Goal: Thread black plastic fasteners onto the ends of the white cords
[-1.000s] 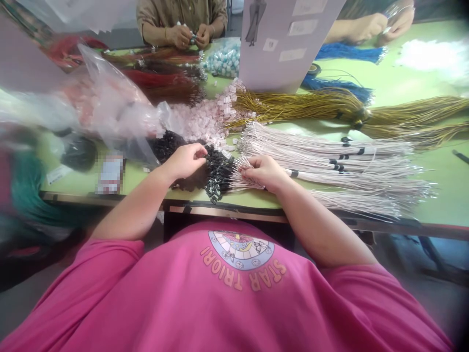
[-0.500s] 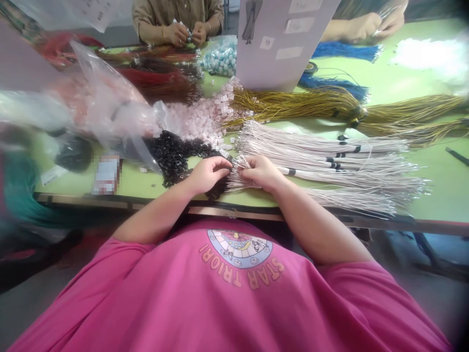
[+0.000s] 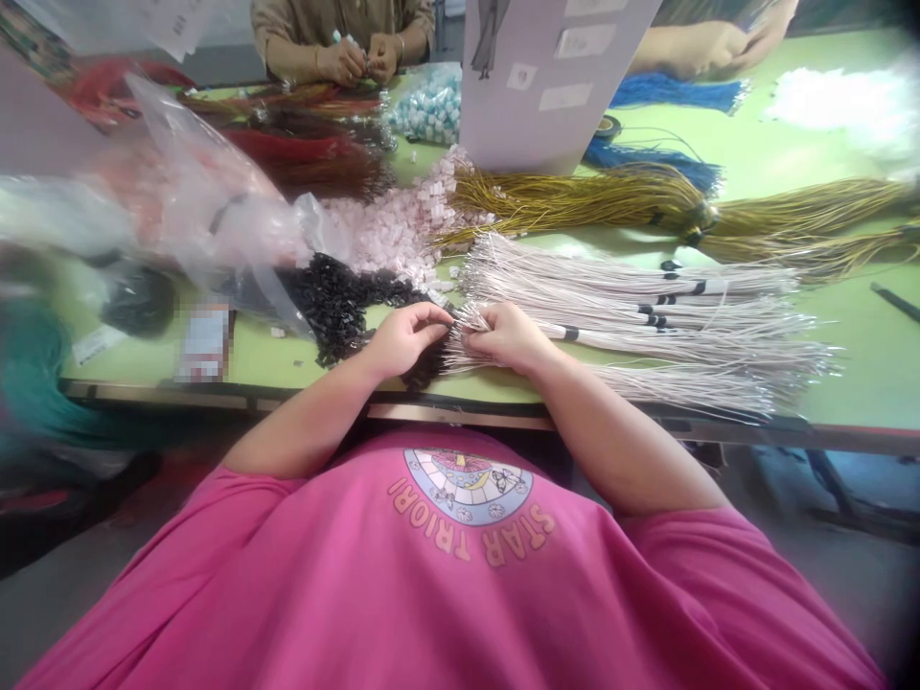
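My left hand (image 3: 406,340) is closed in a pinch, thumb against forefinger, beside a pile of small black plastic connector housings (image 3: 337,305). What lies between its fingertips is too small and hidden to make out. Facing it, almost touching, my right hand (image 3: 509,337) is closed on the metal-tipped ends of some white wires (image 3: 467,321). Long bundles of white wires (image 3: 596,278), banded with black tape, stretch to the right behind and beneath my right hand.
Pale pink connector housings (image 3: 380,230) lie heaped behind the black ones, near a clear plastic bag (image 3: 251,225). Yellow wire bundles (image 3: 596,196) cross behind the white ones. A lilac panel (image 3: 539,105) stands upright. Across the table, co-workers' hands (image 3: 363,59) handle small parts.
My hands stay nearly in place, with the left fingertips slightly closer together. The view has shifted a little. Across the table, a co-worker's hands have moved slightly.
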Available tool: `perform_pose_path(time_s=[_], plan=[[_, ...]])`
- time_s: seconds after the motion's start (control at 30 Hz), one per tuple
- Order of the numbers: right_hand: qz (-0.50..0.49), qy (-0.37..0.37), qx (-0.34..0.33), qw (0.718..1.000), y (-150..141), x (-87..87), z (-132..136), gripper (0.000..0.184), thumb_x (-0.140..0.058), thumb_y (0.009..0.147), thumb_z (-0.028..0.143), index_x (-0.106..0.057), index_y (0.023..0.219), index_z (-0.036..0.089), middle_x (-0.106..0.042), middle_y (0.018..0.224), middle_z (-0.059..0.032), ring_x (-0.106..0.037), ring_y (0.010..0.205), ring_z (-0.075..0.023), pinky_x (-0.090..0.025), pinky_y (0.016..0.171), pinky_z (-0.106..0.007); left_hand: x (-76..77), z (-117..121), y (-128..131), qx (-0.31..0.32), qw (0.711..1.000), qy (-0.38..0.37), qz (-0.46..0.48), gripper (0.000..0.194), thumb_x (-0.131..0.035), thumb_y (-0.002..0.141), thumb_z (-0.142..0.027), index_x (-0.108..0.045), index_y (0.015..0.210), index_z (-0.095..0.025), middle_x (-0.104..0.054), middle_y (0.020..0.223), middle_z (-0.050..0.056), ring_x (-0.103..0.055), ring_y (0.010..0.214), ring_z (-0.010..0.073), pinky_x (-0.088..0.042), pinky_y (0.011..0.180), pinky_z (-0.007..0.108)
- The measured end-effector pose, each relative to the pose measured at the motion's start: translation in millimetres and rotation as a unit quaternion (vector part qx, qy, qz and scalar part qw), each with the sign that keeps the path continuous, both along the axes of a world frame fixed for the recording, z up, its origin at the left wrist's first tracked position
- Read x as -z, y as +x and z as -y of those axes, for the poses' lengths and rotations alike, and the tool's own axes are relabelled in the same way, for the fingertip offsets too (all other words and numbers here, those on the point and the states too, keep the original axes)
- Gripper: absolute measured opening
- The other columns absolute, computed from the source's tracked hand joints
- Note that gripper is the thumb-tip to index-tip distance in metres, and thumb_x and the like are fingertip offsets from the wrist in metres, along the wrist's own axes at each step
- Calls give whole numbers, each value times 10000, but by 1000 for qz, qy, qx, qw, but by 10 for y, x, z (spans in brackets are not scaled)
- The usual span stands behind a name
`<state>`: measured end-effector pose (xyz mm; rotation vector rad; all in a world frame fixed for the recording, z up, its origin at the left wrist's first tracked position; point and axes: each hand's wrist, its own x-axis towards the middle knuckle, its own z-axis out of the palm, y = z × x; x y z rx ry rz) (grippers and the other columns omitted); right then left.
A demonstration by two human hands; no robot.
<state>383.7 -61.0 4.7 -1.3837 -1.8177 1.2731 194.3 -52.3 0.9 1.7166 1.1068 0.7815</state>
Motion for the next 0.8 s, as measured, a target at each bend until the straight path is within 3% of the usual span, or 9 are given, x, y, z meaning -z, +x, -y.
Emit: perform_pose_path(time_s=[0.23,0.47,0.67,0.8], plan=[[2,35,14,999,-10,2,16,111,-498,620,254,-510,618,144,-383,549,40,-359,541,-82,-287,513,-211,5,5,-18,6,999,20,-28,185,-586,756,-279,-636,881,-152,-663,883,43,-604,803,155,-476,791,312],[15,89,49,995,-25,-20,36,126,-502,626,246,-544,613,128,-408,559,26,-380,571,-92,-295,532,-213,-19,14,-26,15,990,105,-88,163,-604,746,-266,-666,843,-150,-642,817,35,-589,761,146,-463,728,279],[-36,20,33,999,-10,-19,29,144,-513,635,272,-549,652,133,-429,549,28,-378,533,-91,-292,507,-219,-2,13,-13,16,994,81,-71,172,-602,746,-273,-669,855,-157,-643,824,32,-593,763,146,-467,738,281],[-34,30,35,998,-4,-4,31,132,-526,623,266,-520,606,135,-413,545,31,-359,527,-83,-286,506,-218,16,10,0,20,994,87,-68,157,-606,741,-267,-673,842,-165,-639,808,29,-592,759,147,-467,731,286]])
